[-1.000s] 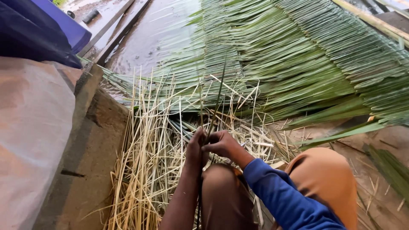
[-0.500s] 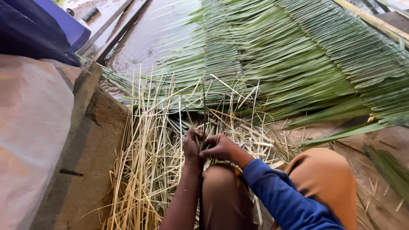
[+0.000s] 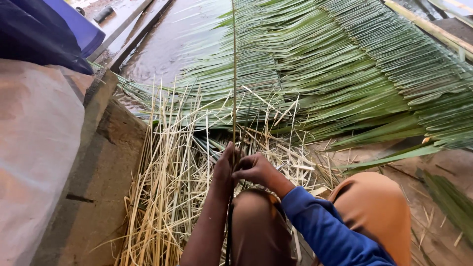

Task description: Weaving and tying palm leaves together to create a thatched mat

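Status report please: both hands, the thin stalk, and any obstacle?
Left hand and right hand pinch stalk. Stalk upright. Straw pile beneath; nothing blocking.

The wet, brownish ground [image 3: 167, 44] carries a broad spread of green palm leaves [image 3: 345, 74], with a heap of pale stripped strips [image 3: 167, 187] lying beside the concrete ledge [image 3: 98, 162].

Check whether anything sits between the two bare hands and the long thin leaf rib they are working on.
Nothing visible does. The left hand and right hand both grip the thin upright leaf rib directly, above the pale pile of stripped ribs.
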